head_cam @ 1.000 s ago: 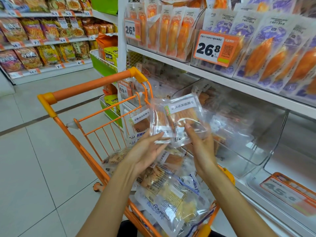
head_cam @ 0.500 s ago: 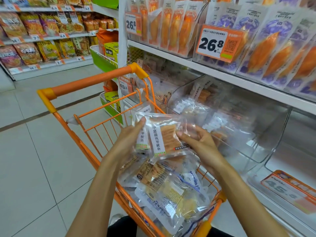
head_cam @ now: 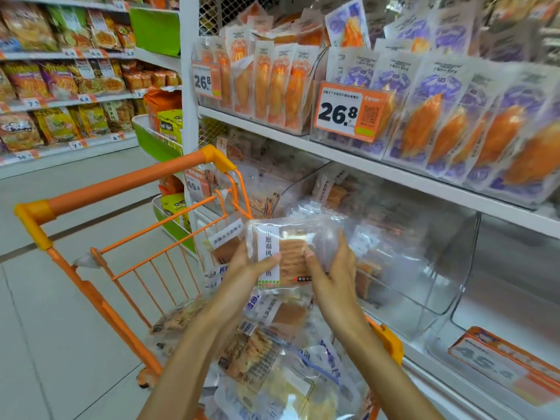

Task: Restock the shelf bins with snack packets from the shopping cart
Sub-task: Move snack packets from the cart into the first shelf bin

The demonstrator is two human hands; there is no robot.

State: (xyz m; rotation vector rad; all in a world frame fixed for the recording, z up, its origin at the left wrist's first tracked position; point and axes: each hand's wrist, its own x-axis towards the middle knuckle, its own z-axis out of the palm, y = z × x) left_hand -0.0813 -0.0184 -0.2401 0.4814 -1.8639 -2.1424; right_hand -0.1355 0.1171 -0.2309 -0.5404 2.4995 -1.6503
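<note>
Both of my hands hold a stack of clear snack packets (head_cam: pixel 291 247) with white labels and orange-brown contents, above the orange shopping cart (head_cam: pixel 115 189). My left hand (head_cam: pixel 248 268) grips the stack's left side, thumb across the front label. My right hand (head_cam: pixel 330 268) grips the right side, thumb on the front. More clear packets (head_cam: pixel 272 359) fill the cart below. To the right, on the lower shelf, stands a clear plastic bin (head_cam: pixel 424 268) with a few packets at its back.
The upper shelf (head_cam: pixel 363 165) carries orange and purple packets behind 26.8 price tags (head_cam: pixel 342 112). A second clear bin with a 45.8 tag (head_cam: pixel 497 368) sits at the lower right. Tiled aisle floor (head_cam: pixel 45 328) lies left of the cart, snack shelves beyond.
My hands lowered the packets, squared them into a stack, and now hold them upright again closer to the clear bin. The view has shifted slightly downward and right.
</note>
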